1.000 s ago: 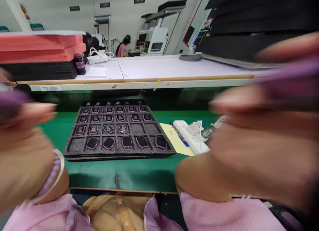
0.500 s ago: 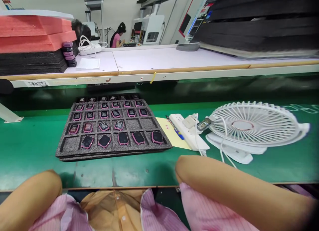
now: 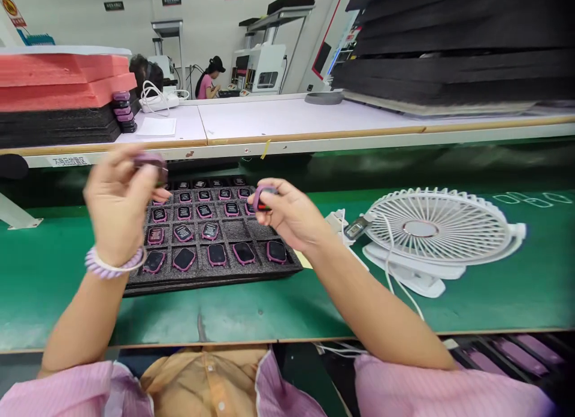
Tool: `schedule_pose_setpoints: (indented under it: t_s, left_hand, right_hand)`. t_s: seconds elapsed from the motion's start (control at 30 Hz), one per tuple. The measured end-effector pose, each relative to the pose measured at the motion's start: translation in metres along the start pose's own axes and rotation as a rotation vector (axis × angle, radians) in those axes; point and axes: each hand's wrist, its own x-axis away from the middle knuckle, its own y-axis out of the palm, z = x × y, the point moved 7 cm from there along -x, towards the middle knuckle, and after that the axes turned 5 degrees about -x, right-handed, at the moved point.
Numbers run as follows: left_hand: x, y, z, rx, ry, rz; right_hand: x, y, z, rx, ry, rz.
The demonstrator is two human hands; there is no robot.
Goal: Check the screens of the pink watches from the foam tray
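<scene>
My left hand (image 3: pixel 117 192), a little blurred, pinches a purple smartwatch case (image 3: pixel 153 160) above the tray's left side. Between the thumb and fingers of my right hand (image 3: pixel 291 210) is another purple smartwatch (image 3: pixel 264 196), tilted on edge with a red and green glow on its underside. Beneath both hands lies a dark grey foam tray (image 3: pixel 202 279), its compartments holding rows of purple watches, many with lit text on their screens. In the front row, a dark-screened watch (image 3: pixel 217 254) sits flat. My hands and forearms cover parts of the tray's left and right edges.
A white clip fan (image 3: pixel 422 228) lies to the right, near a partly hidden white power strip. Above the green bench (image 3: pixel 251 321) runs a shelf (image 3: pixel 269 120) with red foam (image 3: pixel 58 75) and black foam stacks (image 3: pixel 449 51). A person (image 3: pixel 209 81) sits in the background.
Both hands have come into view over the tray, each with a watch in it. The view has tilted slightly upward.
</scene>
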Motion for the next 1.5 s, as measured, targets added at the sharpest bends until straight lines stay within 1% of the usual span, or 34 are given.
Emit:
schedule_pose_setpoints:
  t_s: [0.03,0.1,0.13,0.17,0.23,0.3,0.4,0.5,0.6,0.7,0.77,0.8,0.87,0.93,1.0,1.03,1.07,1.13,1.17,1.23,1.3,1.37,1.43,1.5]
  left_hand:
    - [0.001,0.014,-0.010,-0.005,-0.050,-0.055]
    - [0.010,0.053,-0.041,0.000,-0.246,-0.285]
    - [0.016,0.071,-0.057,0.007,-0.339,-0.390]
    - [0.023,0.086,-0.070,0.016,-0.413,-0.468]
    - [0.035,0.111,-0.093,0.007,-0.505,-0.589]
    - [0.044,0.130,-0.109,-0.121,-0.497,-0.712]
    - [0.050,0.149,-0.123,-0.410,-0.370,-0.860]
    - [0.053,0.159,-0.132,-0.579,-0.260,-0.917]
    - [0.056,0.161,-0.135,-0.740,-0.184,-0.947]
    - [0.056,0.155,-0.129,-0.852,-0.151,-0.978]
    - [0.052,0.143,-0.116,-0.905,-0.105,-1.000]
    - [0.049,0.135,-0.108,-0.930,-0.071,-1.006]
    - [0.041,0.109,-0.092,-0.973,-0.005,-0.984]
    - [0.034,0.074,-0.078,-0.989,0.024,-0.926]
    - [0.033,0.035,-0.072,-1.042,0.018,-0.855]
    - [0.036,0.015,-0.072,-1.086,0.007,-0.818]
    - [0.042,-0.003,-0.073,-1.135,-0.015,-0.794]
    - [0.059,-0.031,-0.081,-1.213,-0.087,-0.802]
    - [0.069,-0.041,-0.085,-1.234,-0.129,-0.819]
    - [0.086,-0.052,-0.091,-1.249,-0.195,-0.828]
    - [0.095,-0.054,-0.093,-1.271,-0.215,-0.799]
    - [0.097,-0.050,-0.092,-1.332,-0.210,-0.784]
    - [0.096,-0.043,-0.091,-1.393,-0.203,-0.808]
    - [0.093,-0.040,-0.088,-1.401,-0.208,-0.814]
  right_hand:
    - [-0.003,-0.012,0.017,-0.002,0.077,0.018]
    - [-0.005,-0.035,0.043,-0.003,0.170,0.044]
    - [-0.005,-0.045,0.051,-0.010,0.201,0.046]
    - [-0.004,-0.053,0.056,-0.016,0.219,0.045]
    - [0.000,-0.064,0.059,-0.025,0.230,0.032]
    - [0.004,-0.069,0.056,-0.018,0.219,0.008]
    - [0.008,-0.072,0.050,0.032,0.182,-0.043]
    - [0.009,-0.076,0.049,0.158,0.121,-0.081]
    - [0.007,-0.083,0.051,0.343,0.046,-0.083]
    - [0.004,-0.086,0.051,0.644,-0.074,-0.116]
    - [0.003,-0.085,0.051,0.839,-0.139,-0.175]
    - [0.002,-0.085,0.052,0.907,-0.141,-0.211]
    - [0.002,-0.088,0.056,0.982,-0.096,-0.270]
    - [0.004,-0.089,0.055,1.032,-0.062,-0.283]
    - [0.006,-0.083,0.048,1.072,-0.111,-0.270]
    - [0.009,-0.076,0.044,1.089,-0.152,-0.274]
    - [0.011,-0.065,0.040,1.098,-0.195,-0.292]
    - [0.019,-0.034,0.039,1.096,-0.255,-0.381]
    - [0.023,-0.015,0.040,1.089,-0.275,-0.441]
    - [0.031,0.027,0.051,1.106,-0.272,-0.582]
    - [0.036,0.067,0.067,1.203,-0.267,-0.684]
    - [0.037,0.100,0.084,1.394,-0.294,-0.711]
    - [0.035,0.122,0.097,1.563,-0.354,-0.693]
    - [0.033,0.135,0.103,1.605,-0.413,-0.678]
